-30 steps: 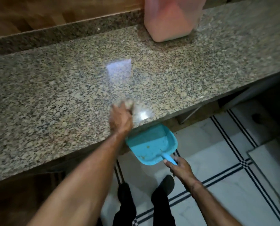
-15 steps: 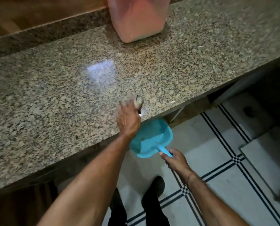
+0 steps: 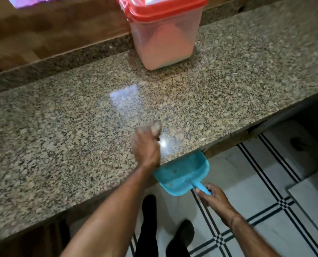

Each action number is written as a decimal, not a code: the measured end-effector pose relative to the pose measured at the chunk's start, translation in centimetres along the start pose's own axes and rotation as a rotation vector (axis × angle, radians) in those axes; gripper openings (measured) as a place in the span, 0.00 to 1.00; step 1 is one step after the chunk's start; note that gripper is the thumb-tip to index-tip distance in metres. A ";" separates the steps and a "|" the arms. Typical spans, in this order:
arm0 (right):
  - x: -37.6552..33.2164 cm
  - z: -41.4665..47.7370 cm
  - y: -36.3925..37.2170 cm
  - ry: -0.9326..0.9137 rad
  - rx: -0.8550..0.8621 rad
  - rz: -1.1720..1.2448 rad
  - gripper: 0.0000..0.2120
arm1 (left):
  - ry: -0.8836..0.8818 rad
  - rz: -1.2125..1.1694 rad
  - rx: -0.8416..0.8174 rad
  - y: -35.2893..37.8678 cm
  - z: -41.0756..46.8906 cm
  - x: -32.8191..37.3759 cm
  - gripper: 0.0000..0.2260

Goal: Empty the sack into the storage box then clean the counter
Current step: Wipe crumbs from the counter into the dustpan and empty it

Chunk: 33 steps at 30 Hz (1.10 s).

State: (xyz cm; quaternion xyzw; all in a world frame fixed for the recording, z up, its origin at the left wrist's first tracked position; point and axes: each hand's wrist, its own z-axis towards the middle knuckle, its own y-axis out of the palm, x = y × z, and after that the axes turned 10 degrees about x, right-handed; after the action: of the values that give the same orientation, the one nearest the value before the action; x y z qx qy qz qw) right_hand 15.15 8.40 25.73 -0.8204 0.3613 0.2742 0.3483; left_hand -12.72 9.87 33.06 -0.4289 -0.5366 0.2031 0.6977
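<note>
On the speckled granite table (image 3: 61,136), the red-lidded translucent storage box (image 3: 165,13) holds pale powder (image 3: 167,45). Nearer than it, left hand (image 3: 147,147) fingers clutch a blurred pale wad (image 3: 155,127); right hand (image 3: 214,199) fingers pinch a turquoise dustpan (image 3: 184,175) holding crumbs (image 3: 174,171).

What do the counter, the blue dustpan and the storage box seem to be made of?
The counter looks like polished granite: speckled brown-grey grain, glossy reflections. The dustpan is probably moulded plastic: uniform turquoise, smooth walls. The storage box seems translucent plastic, pinkish contents showing through, with an opaque red lid.
</note>
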 end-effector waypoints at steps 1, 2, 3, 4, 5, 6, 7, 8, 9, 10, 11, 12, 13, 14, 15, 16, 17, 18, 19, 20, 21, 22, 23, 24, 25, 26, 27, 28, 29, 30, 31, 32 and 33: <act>-0.2 0.3 0.0 0.002 -0.001 -0.007 0.07 | 0.135 -0.018 -0.084 0.7 -0.4 1.2 0.13; -0.4 0.5 -0.1 0.000 0.001 -0.009 0.07 | 0.193 -0.021 -0.125 1.3 0.3 1.7 0.13; -0.7 0.7 -0.2 -0.006 0.006 -0.013 0.07 | 0.175 -0.038 -0.086 1.5 1.7 1.7 0.14; -0.8 0.8 -0.4 -0.011 0.010 -0.019 0.07 | 0.081 -0.056 0.008 1.0 3.5 1.5 0.15; -0.9 0.9 -0.6 -0.010 0.013 -0.026 0.07 | -0.041 -0.040 0.067 0.5 5.7 0.5 0.15; -0.8 0.9 -0.8 -0.005 0.020 -0.030 0.07 | -0.130 0.034 0.108 -0.3 8.0 -0.9 0.14; -0.7 0.9 -1.0 0.001 0.025 -0.039 0.08 | -0.203 0.123 0.118 -1.2 10.1 -2.7 0.15; -0.6 0.8 -1.1 0.017 0.032 -0.043 0.08 | -0.294 0.155 0.114 -2.0 12.1 -4.1 0.19; -0.5 0.7 -1.1 0.034 0.041 -0.050 0.08 | -0.325 0.221 0.108 -2.1 13.6 -5.1 0.23; -0.4 0.7 -1.0 0.043 0.046 -0.053 0.07 | -0.303 0.277 0.102 -1.7 14.3 -5.3 0.24; -0.5 0.9 -0.9 0.053 0.059 -0.047 0.06 | -0.243 0.301 0.094 -0.5 14.5 -4.8 0.25; -0.5 0.9 -0.8 0.068 0.073 -0.039 0.05 | -0.138 0.316 0.092 0.7 13.8 -3.5 0.24; -0.8 0.9 -0.7 0.073 0.078 -0.036 0.05 | -0.038 0.292 0.086 1.5 12.6 -2.1 0.23; -0.9 0.9 -0.7 0.081 0.086 -0.033 0.05 | 0.080 0.233 0.045 2.4 11.2 -0.3 0.22; -0.9 0.9 -0.7 0.095 0.106 -0.023 0.05 | 0.206 0.174 -0.028 3.2 9.5 1.0 0.20; -1.0 0.8 -0.8 0.103 0.119 -0.017 0.04 | 0.329 0.130 -0.124 3.9 7.7 1.9 0.19; -0.9 0.6 -1.0 0.111 0.130 -0.005 0.03 | 0.459 0.108 -0.209 4.4 6.2 2.5 0.19; -0.7 0.4 -1.3 0.117 0.140 -0.002 0.01 | 0.549 0.073 -0.259 4.6 5.6 2.9 0.17; -0.4 0.2 -1.8 0.122 0.156 -0.002 0.01 | 0.558 0.020 -0.254 4.7 6.1 3.3 0.15; -0.2 0.0 -2.2 0.128 0.173 -0.004 0.02 | 0.508 -0.014 -0.177 4.5 7.4 3.8 0.12; 0.1 -0.2 -2.6 0.132 0.191 0.005 0.02 | 0.404 0.012 -0.082 4.6 9.4 3.8 0.11; 0.3 -0.5 -3.0 0.135 0.205 0.013 0.03 | 0.296 0.065 -0.009 4.3 11.6 3.8 0.11; 0.6 -0.6 -3.3 0.137 0.219 0.021 0.03 | 0.219 0.138 0.038 4.4 13.9 3.0 0.14; 0.9 -0.8 -3.5 0.144 0.233 0.029 0.04 | 0.135 0.177 0.060 4.1 15.9 2.6 0.17; 1.1 -0.9 -3.5 0.153 0.242 0.039 0.03 | 0.072 0.194 0.050 4.0 17.2 2.6 0.19; 1.2 -1.1 -3.4 0.161 0.248 0.053 0.03 | 0.108 0.198 0.025 4.4 17.3 3.2 0.20; 1.3 -1.2 -3.2 0.166 0.256 0.068 0.02 | 0.216 0.183 -0.001 5.0 16.5 4.4 0.20; 1.4 -1.3 -3.0 0.170 0.262 0.079 0.01 | 0.318 0.135 -0.028 5.7 15.2 5.9 0.17; 1.4 -1.3 -2.8 0.173 0.264 0.087 0.01 | 0.436 0.063 -0.048 6.8 13.7 7.2 0.13; 1.2 -1.3 -2.6 0.176 0.261 0.094 0.01 | 0.566 0.016 -0.099 7.3 11.8 8.6 0.11; 1.1 -1.3 -2.6 0.176 0.262 0.101 0.02 | 0.732 0.010 -0.179 8.3 10.0 9.6 0.12; 0.9 -1.3 -2.7 0.183 0.263 0.106 0.02 | 0.838 0.002 -0.271 8.6 8.3 10.5 0.13; 0.8 -1.4 -2.9 0.189 0.268 0.111 0.03 | 0.909 -0.012 -0.327 9.2 7.4 10.9 0.14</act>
State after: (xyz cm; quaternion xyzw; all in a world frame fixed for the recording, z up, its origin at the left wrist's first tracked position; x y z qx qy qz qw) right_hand 18.16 8.47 27.12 -0.7675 0.4703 0.1640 0.4036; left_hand -14.20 25.87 32.21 -0.5753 -0.2045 -0.0959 0.7861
